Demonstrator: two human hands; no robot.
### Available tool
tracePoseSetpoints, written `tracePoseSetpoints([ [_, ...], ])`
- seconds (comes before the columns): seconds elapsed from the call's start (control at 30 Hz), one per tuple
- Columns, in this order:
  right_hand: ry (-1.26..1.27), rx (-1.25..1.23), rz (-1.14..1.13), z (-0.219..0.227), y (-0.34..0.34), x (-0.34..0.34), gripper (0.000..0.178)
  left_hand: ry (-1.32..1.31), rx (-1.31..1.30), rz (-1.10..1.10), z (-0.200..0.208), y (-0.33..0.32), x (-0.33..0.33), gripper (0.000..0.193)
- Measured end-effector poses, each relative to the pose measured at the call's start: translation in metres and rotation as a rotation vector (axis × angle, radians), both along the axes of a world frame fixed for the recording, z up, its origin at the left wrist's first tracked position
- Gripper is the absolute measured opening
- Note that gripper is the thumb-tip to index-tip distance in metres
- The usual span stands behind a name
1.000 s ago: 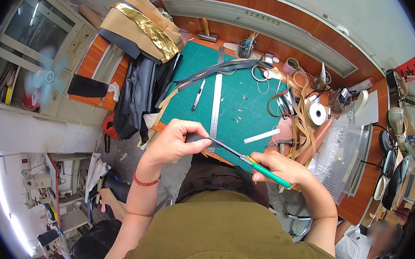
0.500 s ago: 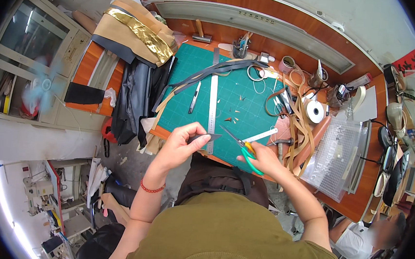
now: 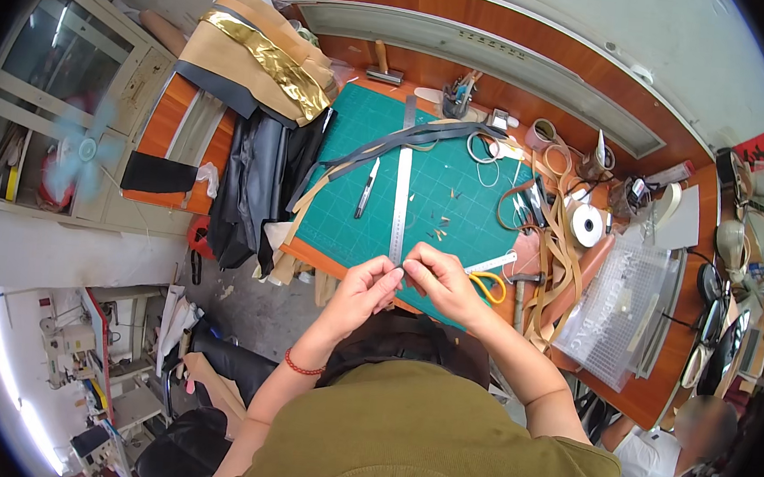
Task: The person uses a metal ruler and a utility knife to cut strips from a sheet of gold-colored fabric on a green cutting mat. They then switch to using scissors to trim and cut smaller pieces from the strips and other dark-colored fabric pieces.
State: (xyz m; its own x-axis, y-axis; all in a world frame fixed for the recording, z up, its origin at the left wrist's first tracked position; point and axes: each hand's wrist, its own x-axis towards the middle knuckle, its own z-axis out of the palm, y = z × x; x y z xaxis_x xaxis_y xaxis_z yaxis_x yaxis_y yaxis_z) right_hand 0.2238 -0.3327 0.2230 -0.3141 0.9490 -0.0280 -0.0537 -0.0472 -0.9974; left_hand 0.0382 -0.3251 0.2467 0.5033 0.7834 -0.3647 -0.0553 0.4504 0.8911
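Above the front edge of the green cutting mat [image 3: 338, 222], my left hand [image 3: 364, 293] and my right hand [image 3: 439, 283] meet, fingertips pinched together. Between them is a small dark piece, seemingly leather, mostly hidden by the fingers. Beside my right hand shows the yellow handle loop of the scissors [image 3: 494, 292]; their blades are hidden, and I cannot tell whether they rest on the table or hang from that hand. A steel ruler [image 3: 401, 195] runs up the mat just beyond my hands. Small tan scraps [image 3: 440, 232] lie on the mat, and a utility knife [image 3: 367, 188] lies left of the ruler.
Dark and tan strips [image 3: 408, 137] cross the mat. To the right are tan straps [image 3: 547, 278], a hammer [image 3: 521, 290], a white spool [image 3: 586, 223] and a clear grid sheet [image 3: 614, 311]. Leather sheets [image 3: 261, 59] are piled at left. A person [image 3: 652, 457] sits at lower right.
My right hand has moved left and now pinches at the dark piece with my left hand, instead of working the scissors handles. My left hand has shifted slightly right and down.
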Motion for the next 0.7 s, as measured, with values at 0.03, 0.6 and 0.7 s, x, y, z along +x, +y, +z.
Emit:
tracePoseSetpoints([
  [0.03,0.008,0.036,-0.041,0.0,0.006,-0.001,0.017,0.013,0.006,-0.017,-0.002,0.005,-0.005,0.02],
  [0.6,-0.594,-0.066,-0.853,-0.143,0.243,0.183,0.029,0.554,-0.128,-0.325,-0.066,0.202,-0.161,0.012],
  [0.7,-0.385,-0.297,-0.778,-0.166,0.263,0.192,0.04,0.684,0.056,-0.268,-0.125,0.245,-0.177,0.017],
])
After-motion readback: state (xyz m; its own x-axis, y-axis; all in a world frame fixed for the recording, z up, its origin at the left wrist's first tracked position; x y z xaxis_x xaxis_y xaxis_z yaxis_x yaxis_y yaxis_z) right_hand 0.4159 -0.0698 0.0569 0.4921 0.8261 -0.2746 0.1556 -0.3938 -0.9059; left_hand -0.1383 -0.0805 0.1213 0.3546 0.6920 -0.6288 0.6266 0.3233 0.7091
